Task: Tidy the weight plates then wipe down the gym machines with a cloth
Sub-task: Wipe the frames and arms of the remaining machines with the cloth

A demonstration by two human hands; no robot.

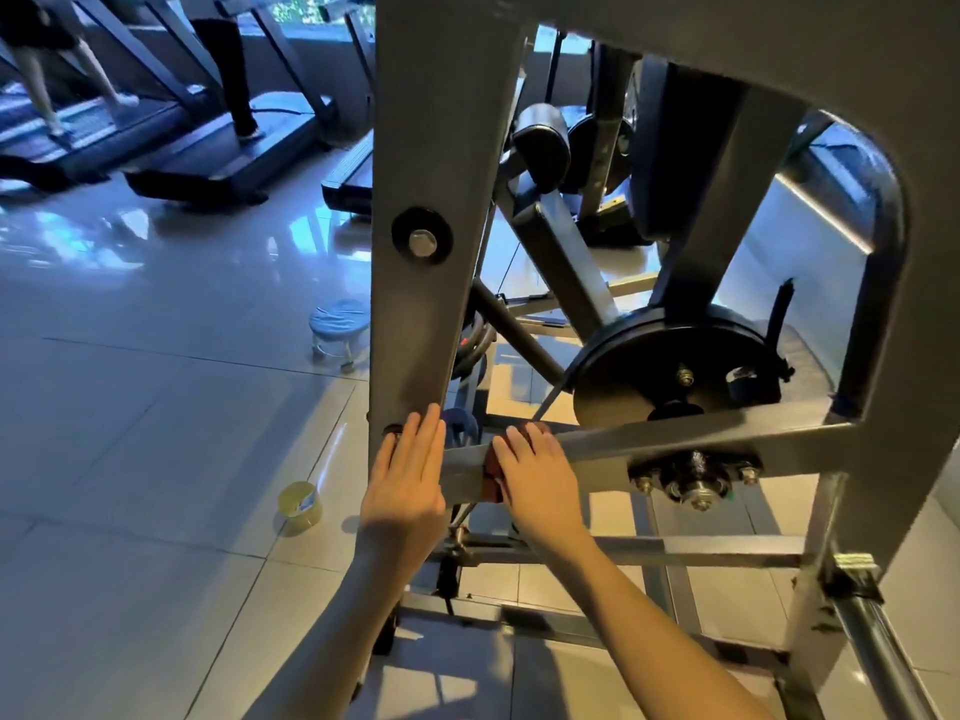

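1. Forearms come up from the bottom edge; both hands are on the grey machine frame [878, 324].
2. L hand [405, 480] lies flat on the lower end of the upright post [426, 304], fingers straight & together, gripping nothing.
3. R hand [535, 480] is palm-down over a reddish-brown cloth [491, 483], pressing it onto the slanted crossbar [675, 439]. Fingers are mostly straight, and the cloth shows only at the hand's left edge.
4. Black disc [670, 371] w/ bolts sits just behind the crossbar, to the R.
5. Dark weight plates [475, 340] sit low behind the post, partly hidden.
6. On the tile floor are a yellow tape roll [300, 506] near my L wrist & a small round stool [338, 324] further back. Treadmills [208, 148] are at far L w/ people's legs on them.
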